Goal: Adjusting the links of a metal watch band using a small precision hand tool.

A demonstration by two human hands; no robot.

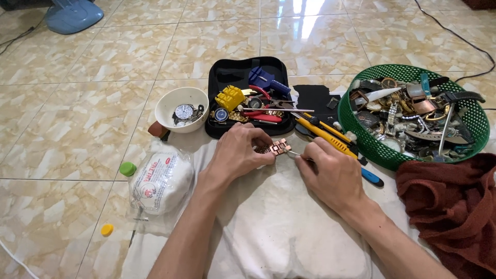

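Left hand (238,152) fingers are pinching a rose-gold watch bracelet (273,148) over the white cloth (274,227); right hand (330,170) is gripping a thin tool (294,153). Slipping risks a pricked finger.

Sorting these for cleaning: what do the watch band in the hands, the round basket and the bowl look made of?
Watch band: probably metal, rose-gold tone, separate shiny links. Basket: likely plastic, uniform green moulded mesh. Bowl: glossy white, ceramic or plastic; the view cannot settle which.

Bright daylight, glare on floor tiles (305,26)
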